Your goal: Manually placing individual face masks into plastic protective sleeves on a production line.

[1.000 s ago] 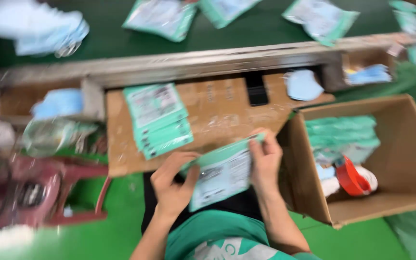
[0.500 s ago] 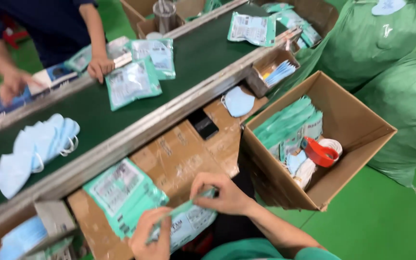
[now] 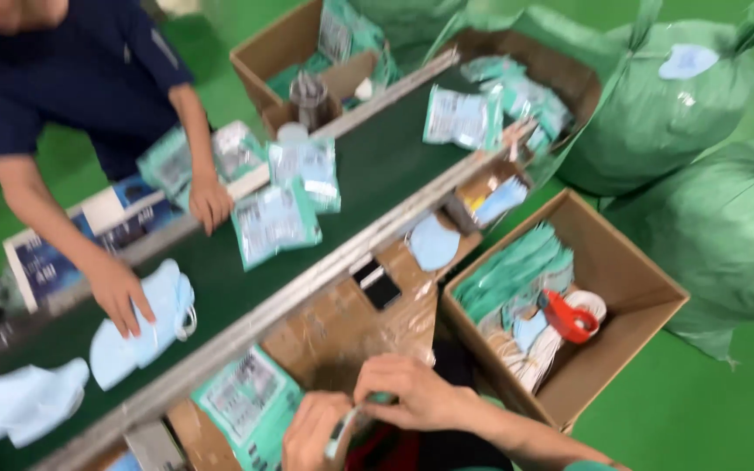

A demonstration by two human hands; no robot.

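My left hand [image 3: 311,433] and my right hand [image 3: 414,394] meet at the bottom middle. Both pinch the top edge of a green and white mask packet [image 3: 349,425], seen almost edge-on. They hover over the near edge of a cardboard work board [image 3: 342,327]. A stack of similar green packets [image 3: 250,403] lies on the board just left of my left hand. An open cardboard box [image 3: 630,288] at my right holds more green packets and a red tape dispenser [image 3: 567,316].
A dark green conveyor belt [image 3: 368,166] runs diagonally with several packets and light blue masks [image 3: 141,327] on it. Another person in a dark blue shirt reaches a hand [image 3: 119,292] onto the masks. Big green sacks [image 3: 700,131] stand at the right.
The view has swung and the packet has tilted from flat to nearly edge-on between my hands. The other person's hand has come onto the blue masks.
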